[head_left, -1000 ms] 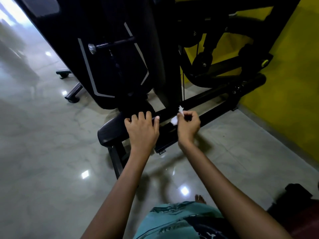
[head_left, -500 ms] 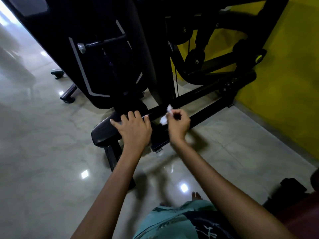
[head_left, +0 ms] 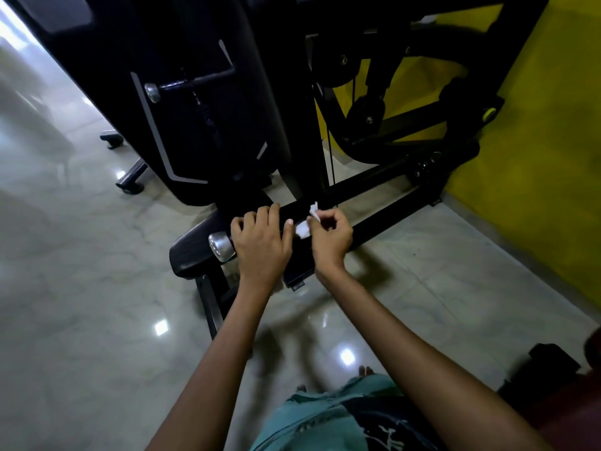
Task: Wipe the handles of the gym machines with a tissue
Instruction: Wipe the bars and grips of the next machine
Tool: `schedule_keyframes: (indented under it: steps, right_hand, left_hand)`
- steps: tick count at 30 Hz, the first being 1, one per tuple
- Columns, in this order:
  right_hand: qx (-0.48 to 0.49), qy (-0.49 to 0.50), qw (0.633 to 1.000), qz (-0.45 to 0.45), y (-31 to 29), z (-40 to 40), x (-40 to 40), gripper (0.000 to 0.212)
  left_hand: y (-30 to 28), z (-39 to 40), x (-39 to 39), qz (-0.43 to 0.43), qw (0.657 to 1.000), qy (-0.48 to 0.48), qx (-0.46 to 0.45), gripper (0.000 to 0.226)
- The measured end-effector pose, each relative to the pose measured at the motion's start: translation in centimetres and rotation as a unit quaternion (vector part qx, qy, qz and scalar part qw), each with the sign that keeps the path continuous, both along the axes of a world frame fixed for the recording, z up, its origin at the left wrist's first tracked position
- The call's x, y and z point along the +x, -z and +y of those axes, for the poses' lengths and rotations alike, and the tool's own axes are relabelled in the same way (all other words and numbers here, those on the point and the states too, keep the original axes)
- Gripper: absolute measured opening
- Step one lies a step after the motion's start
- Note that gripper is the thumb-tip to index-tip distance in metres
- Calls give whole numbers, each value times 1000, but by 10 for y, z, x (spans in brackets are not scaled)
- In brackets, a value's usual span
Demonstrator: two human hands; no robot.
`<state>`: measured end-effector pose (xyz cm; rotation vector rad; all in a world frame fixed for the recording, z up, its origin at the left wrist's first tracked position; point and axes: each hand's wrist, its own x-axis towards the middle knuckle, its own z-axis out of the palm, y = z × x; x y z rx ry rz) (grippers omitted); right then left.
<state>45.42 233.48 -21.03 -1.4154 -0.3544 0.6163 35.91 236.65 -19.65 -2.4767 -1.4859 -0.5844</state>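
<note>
From my feed the tissue (head_left: 304, 224) is white, and the handle (head_left: 224, 246) has a shiny silver end cap. The machine (head_left: 208, 102) is black with thin grey stripes (a second silver-capped bar (head_left: 192, 83) hangs on it). The wall (head_left: 536, 141) is bright yellow. The floor (head_left: 81, 288) is pale grey-green with marbled veining. The shorts (head_left: 325, 421) look teal with a dark patch, though they're blurred.

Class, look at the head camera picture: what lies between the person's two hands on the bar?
In the head view, a white tissue lies between them, pinched by the right hand; the left hand grips the bar beside it.
</note>
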Motion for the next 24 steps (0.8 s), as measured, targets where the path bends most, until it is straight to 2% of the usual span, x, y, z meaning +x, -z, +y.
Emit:
schedule_keyframes:
  steps: [6,8,11,14,18,24]
  right_hand:
    - [8,79,995,53,-2,4,59,12]
    - [-2,70,997,45,-1,5,56,12]
    - [-8,12,999,31,1,3,35,18]
    - [-3,16,999,42,0,3,43,21]
    - [4,84,993,78,-6,7,82,17]
    - [1,50,998,45,0,6,75,15]
  left_hand:
    - [-3,-2,3,7,1000,-21,-13,43]
    - [-8,-5,9,9,998,-47,-40,46]
    - [-22,-4,27,19,985,-105,-133,48]
    - [-20,-3,48,16,988,-63,-143,51]
    - [-2,-8,57,51,995,-53,-67,55]
    - [12,-5,53,56,998,-35,-5,54]
